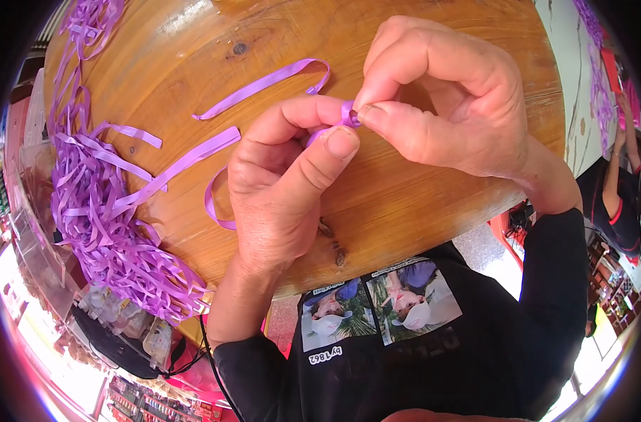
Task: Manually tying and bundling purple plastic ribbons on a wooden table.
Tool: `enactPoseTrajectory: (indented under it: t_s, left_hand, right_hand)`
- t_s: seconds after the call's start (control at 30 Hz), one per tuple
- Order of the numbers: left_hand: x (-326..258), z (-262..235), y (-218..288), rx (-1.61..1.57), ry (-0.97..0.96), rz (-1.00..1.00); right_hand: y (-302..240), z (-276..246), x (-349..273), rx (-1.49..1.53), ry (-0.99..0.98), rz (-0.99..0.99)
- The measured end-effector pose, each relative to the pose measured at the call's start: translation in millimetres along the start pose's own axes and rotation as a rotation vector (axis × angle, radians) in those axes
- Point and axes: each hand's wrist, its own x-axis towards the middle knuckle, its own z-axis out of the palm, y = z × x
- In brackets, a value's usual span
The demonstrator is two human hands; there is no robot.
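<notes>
Between my two hands, above the wooden table, is a purple ribbon bent into a small loop. My left hand pinches it between thumb and forefinger. At the loop's right side, the thumb and forefinger of my right hand close on the ribbon too. One end of a ribbon curves out below my left wrist's far side. Just beyond my hands, a separate-looking ribbon strip curls on the table; whether it joins the held piece is hidden by my fingers.
A big tangled heap of purple ribbons covers the table's left edge, with strands reaching inward. The wooden table has a rounded near edge by my body. At the far right, a person in dark clothes reaches toward more purple ribbons on a white table.
</notes>
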Motion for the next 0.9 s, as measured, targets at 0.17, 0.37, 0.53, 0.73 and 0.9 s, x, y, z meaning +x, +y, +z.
enactPoseTrajectory:
  t_s: [0.17,0.37,0.53,0.73,0.9]
  left_hand:
    - [-2,1,7,0.052,0.031,-0.022]
    - [-8,3,7,0.251,0.118,0.065]
    - [-10,-1,9,0.208,0.092,0.039]
    - [-9,-1,9,0.210,0.121,0.036]
    - [-8,-5,7,0.186,0.100,0.033]
  right_hand:
    - [1,2,-1,-0.003,-0.003,0.014]
    - [2,-1,-1,-0.004,-0.005,0.011]
    - [-1,-2,-2,0.047,0.001,0.070]
    - [-1,-1,2,0.075,0.009,0.065]
    - [-20,-2,11,-0.440,-0.162,-0.196]
